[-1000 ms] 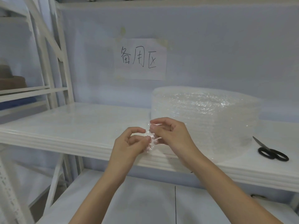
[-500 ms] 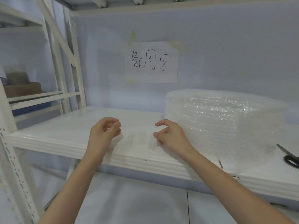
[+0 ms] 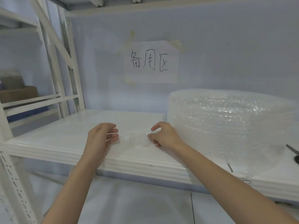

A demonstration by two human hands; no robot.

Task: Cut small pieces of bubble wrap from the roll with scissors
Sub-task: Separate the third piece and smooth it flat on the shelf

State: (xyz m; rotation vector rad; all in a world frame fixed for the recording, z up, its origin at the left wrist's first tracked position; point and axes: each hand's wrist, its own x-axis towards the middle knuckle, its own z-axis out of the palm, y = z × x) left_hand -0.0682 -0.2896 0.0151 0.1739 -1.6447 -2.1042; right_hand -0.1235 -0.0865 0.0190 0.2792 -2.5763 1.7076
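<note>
A small piece of bubble wrap (image 3: 137, 139) lies flat on the white shelf (image 3: 64, 139), between the person's two hands. The left hand (image 3: 101, 138) hovers just beside the piece's left edge with its fingers loosely curled and gripping nothing; a small gap shows between its fingertips and the plastic. The right hand (image 3: 163, 135) sits at the piece's right edge, index finger raised and the other fingers curled downward toward the shelf. The piece is clear and pale against the white surface, so it is hard to tell whether those curled fingers pinch its edge or merely rest on it.

The roll of bubble wrap (image 3: 226, 123) stands on the same shelf just to the right of the right hand, its wide flat top facing up and its side close behind the right wrist. The scissors (image 3: 293, 152) lie on the shelf to the right of the roll, well apart from both hands and partly cut off by the edge of the view; only a blade and part of a black handle show.

On the wall behind the shelf a taped sheet of paper (image 3: 151, 62) carries handwritten characters. To the left, a white rack (image 3: 53, 62) holds brown boxes (image 3: 17, 92).
</note>
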